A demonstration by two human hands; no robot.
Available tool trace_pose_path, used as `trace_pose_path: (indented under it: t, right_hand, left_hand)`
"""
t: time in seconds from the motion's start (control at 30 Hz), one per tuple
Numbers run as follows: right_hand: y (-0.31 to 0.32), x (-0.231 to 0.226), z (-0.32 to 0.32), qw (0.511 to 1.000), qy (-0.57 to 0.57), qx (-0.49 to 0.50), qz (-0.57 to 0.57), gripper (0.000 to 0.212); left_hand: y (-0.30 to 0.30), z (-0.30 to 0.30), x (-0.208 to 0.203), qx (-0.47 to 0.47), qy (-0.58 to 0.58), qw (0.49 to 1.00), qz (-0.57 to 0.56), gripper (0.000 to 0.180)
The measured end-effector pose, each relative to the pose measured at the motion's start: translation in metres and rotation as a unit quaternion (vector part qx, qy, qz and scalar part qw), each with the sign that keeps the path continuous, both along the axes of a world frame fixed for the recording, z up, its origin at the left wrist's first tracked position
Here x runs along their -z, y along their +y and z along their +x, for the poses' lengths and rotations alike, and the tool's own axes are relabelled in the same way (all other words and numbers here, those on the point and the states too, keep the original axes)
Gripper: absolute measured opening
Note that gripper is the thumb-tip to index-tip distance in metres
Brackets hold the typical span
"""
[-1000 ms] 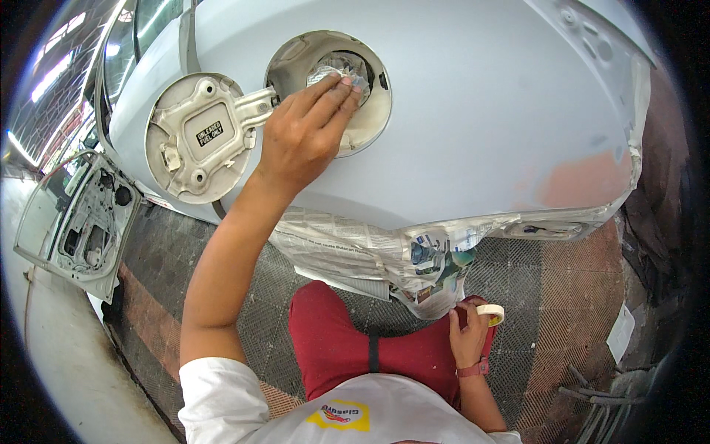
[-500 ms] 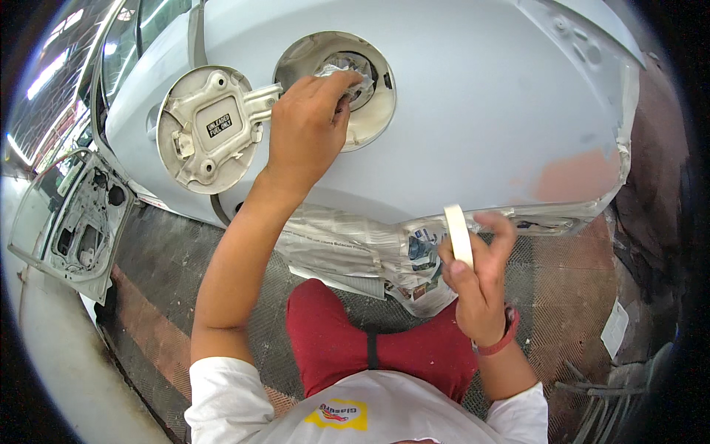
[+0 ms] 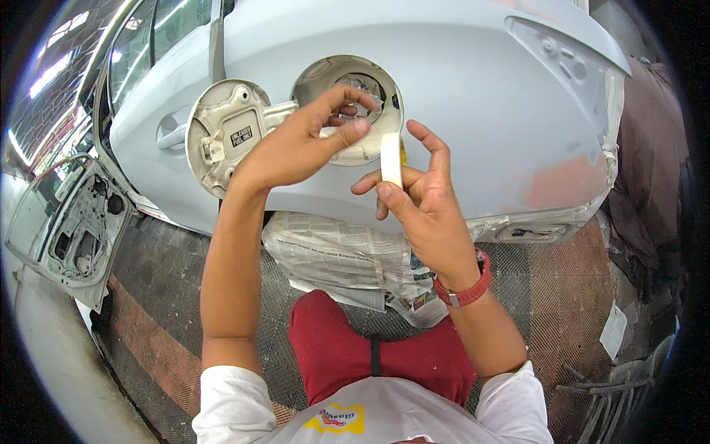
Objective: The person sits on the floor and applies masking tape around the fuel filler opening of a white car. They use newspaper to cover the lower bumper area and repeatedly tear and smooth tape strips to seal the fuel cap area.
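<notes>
Tape handling: best to keep the tape roll [image 3: 392, 159] steady while freeing its loose end, without dislodging the crumpled wad [image 3: 364, 81].
Tape roll: edge-on, just in front of the lower right rim of the fuel recess [image 3: 383, 139].
Right hand [image 3: 433, 200]: pinching the roll's lower edge, with one finger raised.
Left hand [image 3: 307, 140]: bent rightward over the recess, with thumb and fingertips parted, apparently empty.

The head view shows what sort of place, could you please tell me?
Probably an auto body shop: a grey car with a reddish patch, newspaper along its lower edge, and a separate car door.
</notes>
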State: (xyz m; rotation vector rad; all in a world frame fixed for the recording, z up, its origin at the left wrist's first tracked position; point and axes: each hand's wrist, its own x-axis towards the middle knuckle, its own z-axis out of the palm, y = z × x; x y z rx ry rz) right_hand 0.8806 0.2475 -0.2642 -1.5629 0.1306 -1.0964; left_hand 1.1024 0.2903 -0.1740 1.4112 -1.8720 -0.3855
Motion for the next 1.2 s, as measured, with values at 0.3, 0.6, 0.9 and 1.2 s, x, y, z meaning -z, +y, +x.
trace_pose_path:
  t: [0.3,0.6,0.9,1.2]
  right_hand:
    - [-0.005,-0.005,0.028,0.998,0.047,0.040,-0.032,0.074]
    - [0.002,-0.009,0.032,1.000,-0.003,0.015,0.027,0.065]
    - [0.008,0.015,0.038,0.991,-0.118,0.067,-0.006,0.076]
    - [-0.002,0.016,0.030,0.948,0.030,0.250,-0.193,0.088]
  left_hand:
    - [-0.008,0.012,0.002,0.040,0.032,0.999,-0.005,0.027]
    - [-0.013,0.009,0.000,0.009,-0.010,1.000,-0.018,0.028]
    - [-0.004,-0.001,-0.013,-0.014,-0.039,0.999,0.015,0.046]
    - [0.000,-0.001,-0.010,0.069,-0.098,0.993,-0.021,0.068]
